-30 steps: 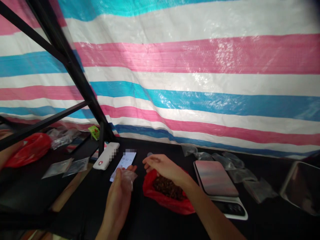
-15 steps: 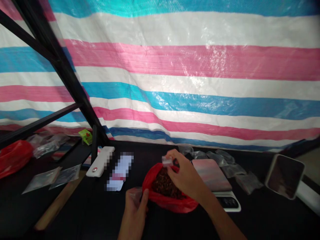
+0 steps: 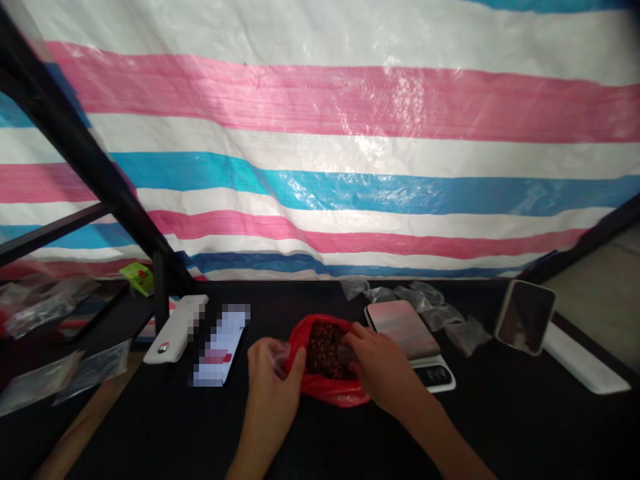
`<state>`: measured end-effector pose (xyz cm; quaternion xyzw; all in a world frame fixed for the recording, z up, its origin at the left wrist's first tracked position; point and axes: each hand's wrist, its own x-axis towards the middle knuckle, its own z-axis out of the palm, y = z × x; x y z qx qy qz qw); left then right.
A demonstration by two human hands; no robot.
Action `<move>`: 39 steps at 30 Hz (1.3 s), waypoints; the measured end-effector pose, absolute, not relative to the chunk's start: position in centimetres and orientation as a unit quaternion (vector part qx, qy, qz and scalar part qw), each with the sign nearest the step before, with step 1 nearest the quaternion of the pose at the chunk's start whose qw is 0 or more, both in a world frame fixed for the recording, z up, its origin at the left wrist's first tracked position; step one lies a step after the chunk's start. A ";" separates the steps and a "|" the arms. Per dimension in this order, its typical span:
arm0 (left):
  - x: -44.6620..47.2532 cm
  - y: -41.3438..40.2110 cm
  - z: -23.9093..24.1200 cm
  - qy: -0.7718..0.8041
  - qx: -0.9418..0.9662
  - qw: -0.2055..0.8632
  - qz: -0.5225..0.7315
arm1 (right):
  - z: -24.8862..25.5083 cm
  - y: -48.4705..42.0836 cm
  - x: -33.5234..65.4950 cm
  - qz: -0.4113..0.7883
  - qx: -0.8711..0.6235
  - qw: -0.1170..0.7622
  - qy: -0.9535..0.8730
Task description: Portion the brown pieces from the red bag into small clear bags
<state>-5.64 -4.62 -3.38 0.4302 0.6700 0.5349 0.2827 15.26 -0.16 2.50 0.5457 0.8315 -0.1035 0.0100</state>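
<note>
A red plastic bag (image 3: 345, 396) lies with its mouth open and is filled with dark brown, loose dried bits (image 3: 326, 352). My left hand (image 3: 275, 380) is closed on a clear plastic bag (image 3: 280, 357), its thumb against the red bag's left rim. Over the right side of the filling, my right hand (image 3: 383, 370) is closed, fingers down, on a small clear plastic piece (image 3: 346, 353). Its exact shape is mostly hidden by the fingers. Just behind the right hand stands a white digital scale (image 3: 443, 375) with a pinkish, shiny plate (image 3: 405, 327).
Several small clear bags (image 3: 440, 317) line the table behind the scale. At right are a dark-screened device (image 3: 526, 317) and a white bar (image 3: 583, 360). On the left lie a phone (image 3: 220, 350), a white case (image 3: 177, 330) and flat clear bags (image 3: 95, 370) near a black frame post (image 3: 100, 167).
My right hand has lowered the small clear plastic piece from above the red bag into the brown filling. My left hand has come further over the bag's left rim. The view has shifted right.
</note>
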 end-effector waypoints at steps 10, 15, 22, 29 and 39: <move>-5.9 4.6 -3.2 0.484 0.565 0.497 0.447 | 0.9 3.4 14.0 -0.102 0.481 -0.045 0.869; -6.0 3.6 -4.3 0.506 0.530 0.461 0.501 | -0.4 3.5 14.4 -0.156 0.478 -0.107 0.858; -5.1 3.0 -4.4 0.534 0.487 0.397 0.566 | -0.9 3.2 14.8 -0.186 0.459 -0.119 0.861; -5.4 2.8 -4.0 0.528 0.541 0.325 0.567 | -1.0 3.2 14.6 -0.190 0.453 -0.137 0.860; -7.1 3.2 -4.2 0.537 0.654 0.180 0.501 | -1.4 3.6 14.7 -0.237 0.467 -0.212 0.825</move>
